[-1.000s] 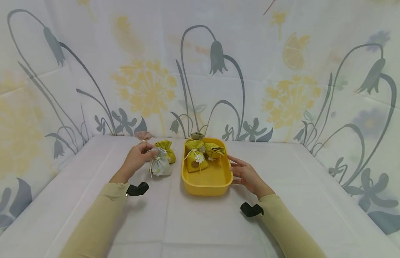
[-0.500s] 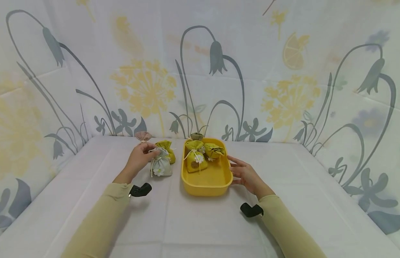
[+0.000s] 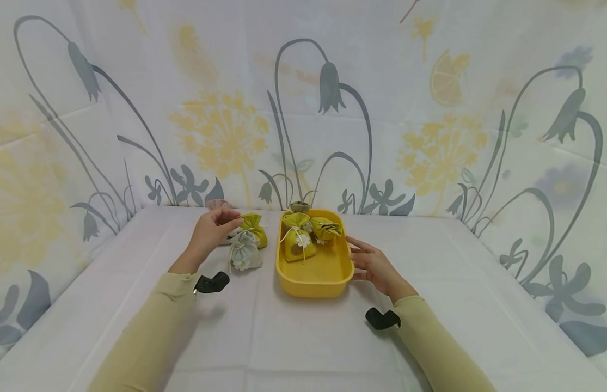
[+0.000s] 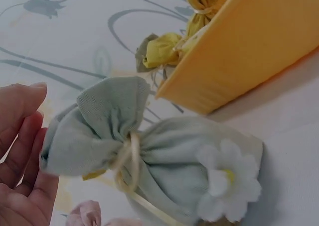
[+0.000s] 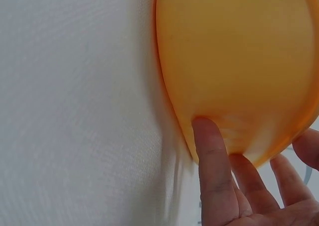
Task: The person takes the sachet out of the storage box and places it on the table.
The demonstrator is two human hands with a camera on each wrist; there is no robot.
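A pale grey-blue drawstring pouch [image 3: 245,251] with a white felt flower stands on the cloth left of the yellow tub [image 3: 314,290]. My left hand [image 3: 207,234] hovers just up and left of it, holding nothing; in the left wrist view the thumb and loosely bent fingers lie beside the gathered neck of the pouch [image 4: 174,161]. Behind this pouch is a yellow-green pouch [image 3: 254,224], and a pink pouch [image 3: 219,204] is mostly hidden by the hand. My right hand [image 3: 376,268] rests its extended fingers against the tub's right wall, as the right wrist view also shows.
Inside the tub, toward its back, sit a yellow-green pouch [image 3: 298,245] with a white flower, another yellow-green pouch [image 3: 325,230] and a dark olive one [image 3: 299,207]. A white cloth [image 3: 303,343] covers the table, and a flower-printed curtain [image 3: 303,136] hangs right behind.
The left hand has let go of the grey-blue pouch's neck and lifted slightly up and away from it. The pouch stays standing in place. The right hand and the tub have not moved.
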